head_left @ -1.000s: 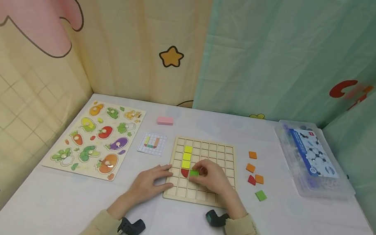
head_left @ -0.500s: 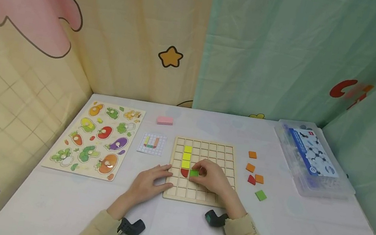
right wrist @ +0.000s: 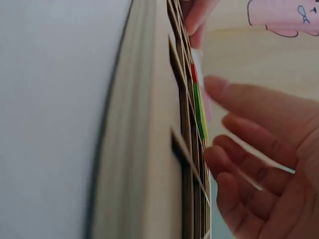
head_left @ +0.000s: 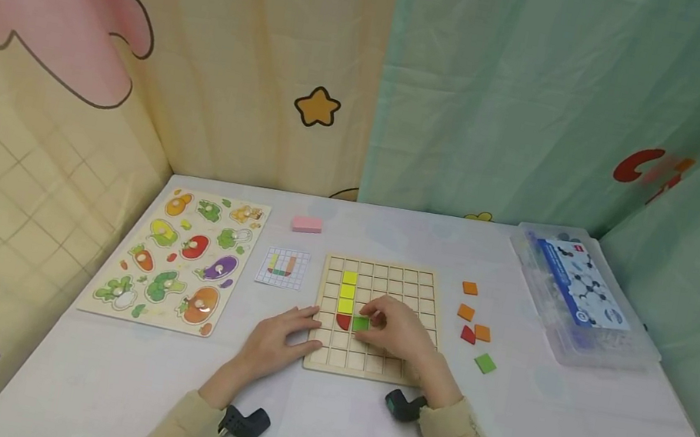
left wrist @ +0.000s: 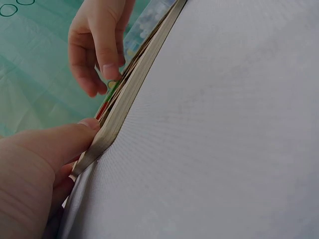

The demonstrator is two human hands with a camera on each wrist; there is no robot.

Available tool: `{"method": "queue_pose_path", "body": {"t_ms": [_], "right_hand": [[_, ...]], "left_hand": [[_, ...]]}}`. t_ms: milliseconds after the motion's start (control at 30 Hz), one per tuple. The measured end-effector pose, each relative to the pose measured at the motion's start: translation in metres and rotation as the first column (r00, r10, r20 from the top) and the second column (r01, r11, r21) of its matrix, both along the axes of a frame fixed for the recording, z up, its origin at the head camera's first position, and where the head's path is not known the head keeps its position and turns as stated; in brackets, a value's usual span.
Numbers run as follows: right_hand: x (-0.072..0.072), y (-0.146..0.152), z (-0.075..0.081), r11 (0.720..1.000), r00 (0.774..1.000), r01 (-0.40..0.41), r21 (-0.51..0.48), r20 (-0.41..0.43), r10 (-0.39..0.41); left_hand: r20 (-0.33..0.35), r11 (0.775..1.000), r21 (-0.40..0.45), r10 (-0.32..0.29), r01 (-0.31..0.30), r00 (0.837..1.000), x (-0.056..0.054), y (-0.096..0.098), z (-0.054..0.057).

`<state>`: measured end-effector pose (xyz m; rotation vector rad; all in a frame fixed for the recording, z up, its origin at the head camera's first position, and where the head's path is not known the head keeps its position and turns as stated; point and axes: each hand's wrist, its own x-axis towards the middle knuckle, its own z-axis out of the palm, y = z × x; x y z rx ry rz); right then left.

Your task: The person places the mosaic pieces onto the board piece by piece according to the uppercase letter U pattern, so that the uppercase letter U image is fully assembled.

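Note:
A wooden grid board (head_left: pixel 389 286) lies mid-table. In its cells sit a column of yellow square tiles (head_left: pixel 347 291), a red quarter-round tile (head_left: pixel 343 322) below them and a green square tile (head_left: pixel 360 324) beside the red one. My right hand (head_left: pixel 402 331) hovers just over the green tile, thumb and fingers slightly parted; the right wrist view shows the fingertips apart from the green tile (right wrist: pixel 199 110). With spread, relaxed fingers, my left hand (head_left: pixel 275 340) rests at the board's left edge. Its thumb lies on the rim in the left wrist view.
Right of the board are loose orange tiles (head_left: pixel 466 312), a red tile (head_left: pixel 468 335) and a green tile (head_left: pixel 485 363). A pattern card (head_left: pixel 283 268), a pink block (head_left: pixel 307 224) and a vegetable puzzle (head_left: pixel 178 266) lie left. A clear plastic box (head_left: pixel 587 307) stands at right.
My right fingers have let go of the green tile and drawn slightly right; the tile now lies flat in its cell. My left hand has stayed put.

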<state>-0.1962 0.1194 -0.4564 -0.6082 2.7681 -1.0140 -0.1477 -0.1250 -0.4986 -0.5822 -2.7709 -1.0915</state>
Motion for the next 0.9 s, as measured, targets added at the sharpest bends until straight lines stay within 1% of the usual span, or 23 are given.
{"method": "queue_pose_path", "body": {"t_ms": [67,167,300,367,433,533,633,800,900], "right_hand": [[0.000,0.005,0.007,1.000,1.000,0.007,-0.014,0.031,-0.007],[-0.002,0.017,0.018,0.998,0.998,-0.014,-0.056,0.066,0.018],[-0.007,0.046,0.030,0.992,0.997,-0.043,-0.119,0.058,0.050],[-0.009,0.063,0.035,0.988,0.998,-0.025,-0.149,0.058,0.034],[-0.010,0.080,0.040,0.986,0.998,0.013,-0.166,0.068,-0.002],[-0.011,0.104,0.043,0.982,0.993,0.077,-0.174,0.105,-0.059],[-0.009,0.125,0.044,0.975,0.984,0.123,-0.186,0.150,-0.096],[-0.003,0.153,0.043,0.962,0.970,0.157,-0.222,0.217,-0.108],[0.001,0.167,0.040,0.962,0.968,0.162,-0.219,0.225,-0.112]], "left_hand": [[0.000,1.000,0.001,0.002,-0.002,1.000,0.000,0.000,-0.001],[0.003,1.000,0.008,0.004,-0.004,1.000,0.000,0.000,-0.001],[0.003,1.000,0.017,0.004,-0.005,1.000,0.001,-0.001,-0.001],[0.005,1.000,0.017,0.006,-0.006,1.000,0.001,-0.001,-0.001],[0.008,1.000,0.016,0.008,-0.008,1.000,0.001,0.000,-0.001],[0.011,1.000,0.014,0.009,-0.009,1.000,0.001,0.000,0.000],[0.008,1.000,0.014,0.007,-0.007,1.000,0.000,0.000,0.000],[0.002,1.000,0.015,0.004,-0.004,1.000,0.000,0.000,-0.001],[-0.001,1.000,0.017,0.003,-0.003,1.000,0.000,-0.001,-0.002]]}}
